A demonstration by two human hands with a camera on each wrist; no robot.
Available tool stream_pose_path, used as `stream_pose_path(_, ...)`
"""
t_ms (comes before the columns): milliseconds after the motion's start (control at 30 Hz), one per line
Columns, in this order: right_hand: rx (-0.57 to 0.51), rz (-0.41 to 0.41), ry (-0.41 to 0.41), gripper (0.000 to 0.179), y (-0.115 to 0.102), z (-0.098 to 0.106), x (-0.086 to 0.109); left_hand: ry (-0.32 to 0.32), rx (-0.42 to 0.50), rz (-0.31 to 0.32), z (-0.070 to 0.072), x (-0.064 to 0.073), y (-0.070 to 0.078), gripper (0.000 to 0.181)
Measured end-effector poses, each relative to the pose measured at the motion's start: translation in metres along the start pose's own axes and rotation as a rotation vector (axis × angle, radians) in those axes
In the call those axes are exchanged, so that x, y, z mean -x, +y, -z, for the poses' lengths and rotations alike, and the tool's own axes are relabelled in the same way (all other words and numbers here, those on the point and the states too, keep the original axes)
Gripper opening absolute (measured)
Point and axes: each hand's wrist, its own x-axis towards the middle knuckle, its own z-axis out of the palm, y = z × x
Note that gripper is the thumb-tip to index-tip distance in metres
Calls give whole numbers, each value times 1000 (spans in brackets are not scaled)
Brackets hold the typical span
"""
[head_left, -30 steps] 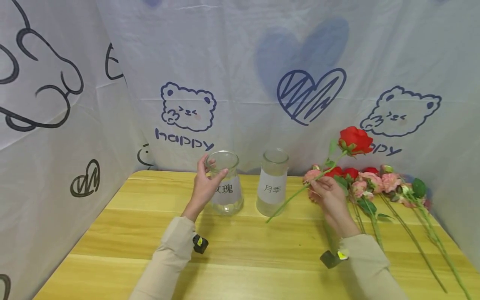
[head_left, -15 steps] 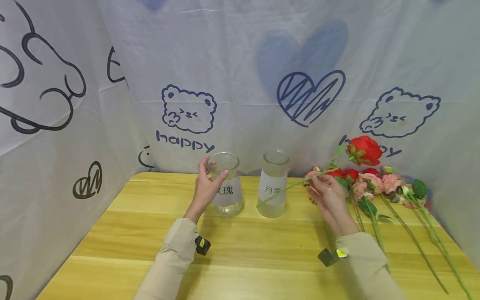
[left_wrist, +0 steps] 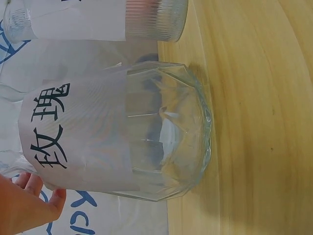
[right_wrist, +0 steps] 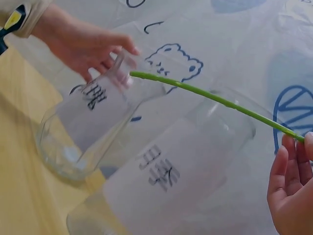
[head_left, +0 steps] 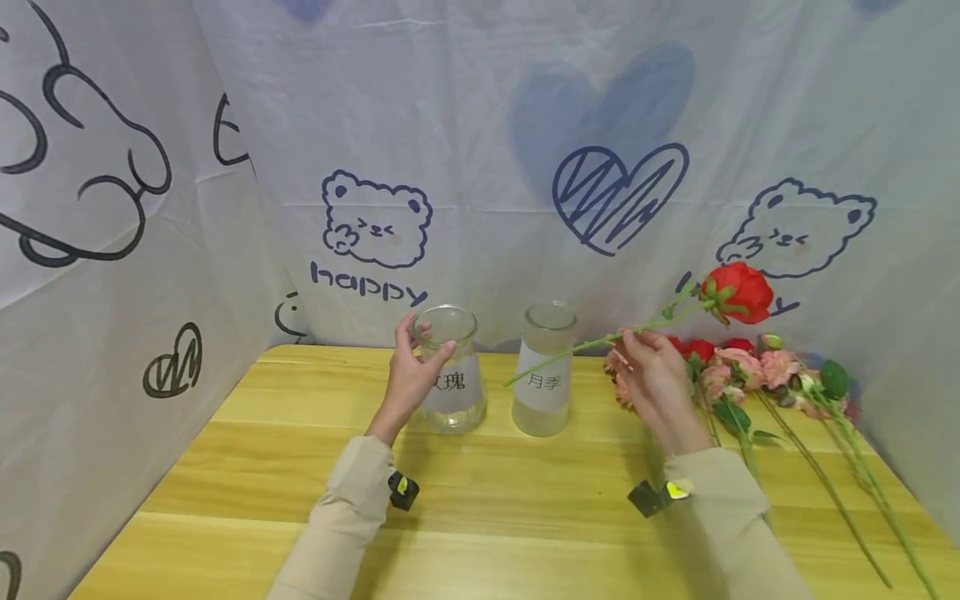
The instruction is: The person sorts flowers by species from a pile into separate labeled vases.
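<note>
My left hand (head_left: 411, 379) holds the neck of a glass vase (head_left: 454, 417), its thumb at the front just below the rim. The vase stands upright on the table, with a white label bearing dark characters that fills much of the left wrist view. Between thumb and fingers, my right hand (head_left: 662, 392) pinches the green stem of a red rose (head_left: 738, 293). The bloom points up and right. The bare stem end (right_wrist: 142, 75) slants down left, passing in front of a second labelled glass vase (head_left: 542, 417), and overlaps the first vase's mouth in the right wrist view.
Several pink flowers (head_left: 778, 367) and red roses (head_left: 699, 348) lie in a pile at the table's right, stems (head_left: 825, 492) toward the front edge. A printed white cloth (head_left: 480, 167) hangs behind the wooden table (head_left: 525, 517).
The rose has tilted closer to level in my right hand. Its stem end has swung up and left, while the bloom has shifted right. My left hand has kept its hold on the vase.
</note>
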Motion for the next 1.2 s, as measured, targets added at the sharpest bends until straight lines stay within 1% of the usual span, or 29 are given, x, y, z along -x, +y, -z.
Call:
stream_pose_path(200,-15,39,29,9,-7,-22,-7,-4,-5,0,-1,-1,-2,81)
stream_pose_path(333,-1,66,85,6,-9,-37,-12,1,-1,4,1,0,-1,81)
stream_pose_path(433,4,57,129,5,-8,-43,-16,4,0,6,1,0,0,81)
stream_pose_path(533,-2,45,155,7,-7,-46,-19,-2,-4,2,1,0,-1,81)
stream_pose_path(600,-9,35,157,7,-6,-48,-21,-5,-5,-2,1,0,-1,81)
stream_pose_path(800,33,22,163,4,-5,-59,-26,-8,1,-8,0,0,-1,82)
stream_pose_path(1067,71,32,198,4,-1,-76,-34,-8,-5,-6,0,-1,-1,80)
stream_pose_path(1200,122,37,209,4,4,-84,-39,-7,-6,-4,0,-1,-1,81)
